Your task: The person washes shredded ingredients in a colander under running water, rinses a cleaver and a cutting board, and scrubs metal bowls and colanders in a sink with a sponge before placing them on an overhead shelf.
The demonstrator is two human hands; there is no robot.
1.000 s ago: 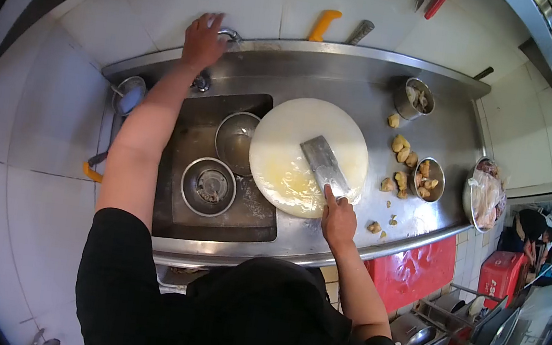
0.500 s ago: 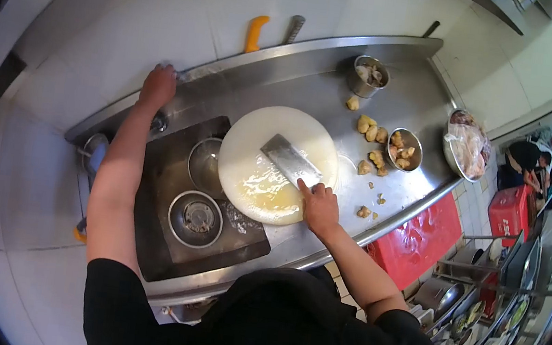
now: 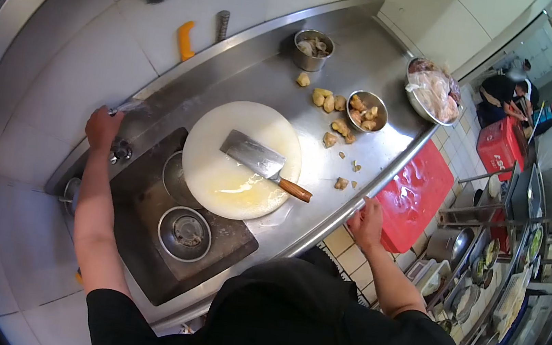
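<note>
Right hand has left the cleaver unheld on the chopping board and hangs empty at its four o'clock; left hand, nine o'clock: grip, cannot tell.

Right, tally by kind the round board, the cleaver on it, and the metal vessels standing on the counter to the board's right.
Round board: 1
Cleaver: 1
Metal vessels: 3, namely the deep pot, the small bowl and the large bowl
Total: 5
</note>
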